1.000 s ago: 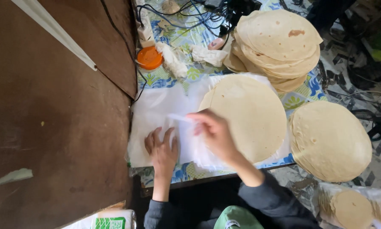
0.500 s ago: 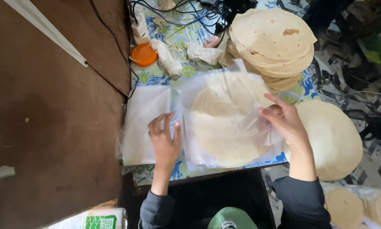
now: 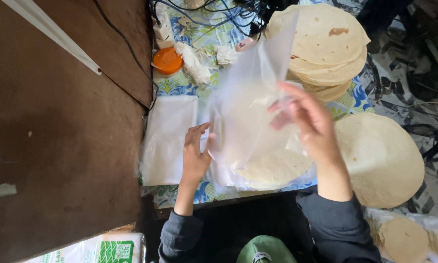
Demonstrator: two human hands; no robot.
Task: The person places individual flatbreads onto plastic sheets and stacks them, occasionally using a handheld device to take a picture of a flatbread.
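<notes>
My right hand (image 3: 309, 122) is raised with its fingers pinched on a thin, clear plastic sheet (image 3: 250, 104), lifting it up off the table so it billows between my two hands. My left hand (image 3: 195, 157) lies flat and open, fingers spread, pressing the sheet's lower edge beside a stack of white plastic sheets (image 3: 166, 141). Under the lifted sheet, just below my right hand, lies a round pale flatbread (image 3: 277, 168). Beyond my right hand stands a tall pile of round flatbreads (image 3: 326, 46); to its right is another wide flatbread stack (image 3: 382, 160). Beyond my left hand sits a small orange lid (image 3: 167, 60).
</notes>
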